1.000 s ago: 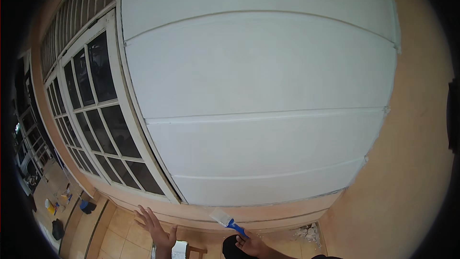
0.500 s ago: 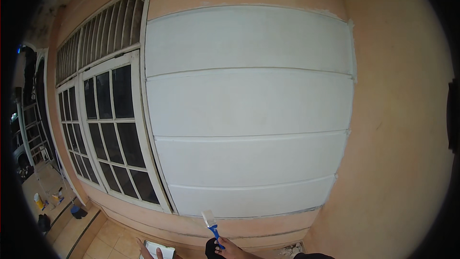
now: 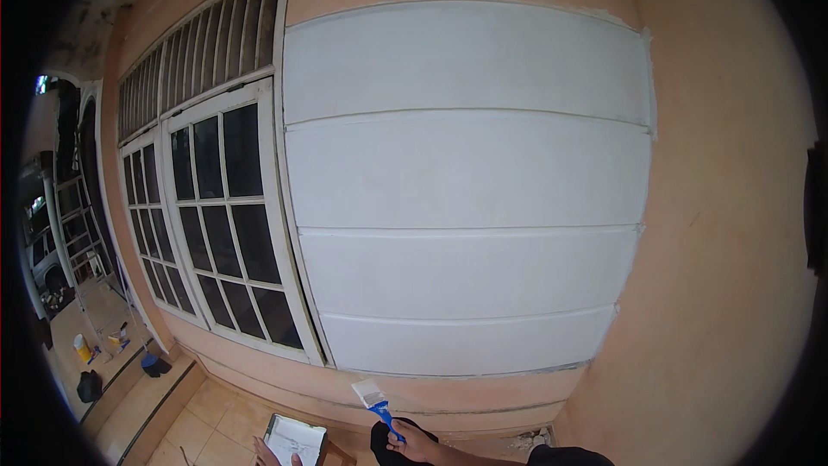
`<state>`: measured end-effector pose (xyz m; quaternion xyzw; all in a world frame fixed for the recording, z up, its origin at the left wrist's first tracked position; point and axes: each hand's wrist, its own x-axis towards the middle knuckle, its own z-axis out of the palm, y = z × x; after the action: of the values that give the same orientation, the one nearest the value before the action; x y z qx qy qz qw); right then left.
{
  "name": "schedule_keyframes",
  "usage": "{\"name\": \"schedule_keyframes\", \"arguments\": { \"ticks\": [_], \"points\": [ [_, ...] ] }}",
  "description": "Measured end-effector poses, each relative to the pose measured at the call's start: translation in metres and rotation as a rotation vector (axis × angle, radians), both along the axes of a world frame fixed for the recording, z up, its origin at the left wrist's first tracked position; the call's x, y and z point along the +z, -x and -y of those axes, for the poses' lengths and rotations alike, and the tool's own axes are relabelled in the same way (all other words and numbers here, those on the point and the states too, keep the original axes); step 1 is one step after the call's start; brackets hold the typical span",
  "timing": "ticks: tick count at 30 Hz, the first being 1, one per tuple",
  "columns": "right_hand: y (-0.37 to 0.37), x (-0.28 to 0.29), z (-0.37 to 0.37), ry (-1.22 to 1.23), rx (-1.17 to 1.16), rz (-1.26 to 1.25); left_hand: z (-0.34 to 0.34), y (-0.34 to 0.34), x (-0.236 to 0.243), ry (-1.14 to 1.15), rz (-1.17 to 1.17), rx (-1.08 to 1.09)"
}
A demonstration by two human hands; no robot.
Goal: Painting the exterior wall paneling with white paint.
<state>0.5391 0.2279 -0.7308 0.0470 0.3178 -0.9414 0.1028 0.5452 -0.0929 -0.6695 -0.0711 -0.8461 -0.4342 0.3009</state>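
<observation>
My right hand [image 3: 412, 443] is closed round the blue handle of a paintbrush [image 3: 373, 397]. Its pale, paint-coated bristles point up and left, just below the white-painted wall panel [image 3: 466, 276]. My left hand [image 3: 269, 453] shows only in part at the lower edge, its visible fingers apart. It is beside the near edge of a tray of white paint [image 3: 297, 437]; whether it touches the tray I cannot tell. The tray appears to rest on a wooden stool [image 3: 338, 454].
A white-framed window [image 3: 233, 216] stands left of the panel, with a peach wall [image 3: 724, 233] at right. Steps [image 3: 138, 406] at lower left hold a blue brush head [image 3: 155, 365], a yellow-and-white container [image 3: 82, 347] and a black object [image 3: 89, 386]. Behind is a ladder [image 3: 82, 233].
The view has shifted, showing more of the paint tray and stool. The paintbrush has moved slightly left in the picture, its bristles tilting further left. My right hand keeps its grip.
</observation>
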Motion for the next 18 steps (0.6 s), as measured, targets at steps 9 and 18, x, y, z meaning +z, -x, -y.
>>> {"name": "schedule_keyframes", "arguments": {
  "ticks": [9, 18],
  "points": [
    [-0.012, -0.008, -0.007, 0.021, 0.06, -0.015, 0.006, -0.009, -0.012, 0.012, 0.054, -0.009],
    [-0.025, -0.012, -0.013, 0.031, -0.026, -0.005, -0.004, 0.0, -0.008, 0.015, 0.058, -0.095]
  ]
}}
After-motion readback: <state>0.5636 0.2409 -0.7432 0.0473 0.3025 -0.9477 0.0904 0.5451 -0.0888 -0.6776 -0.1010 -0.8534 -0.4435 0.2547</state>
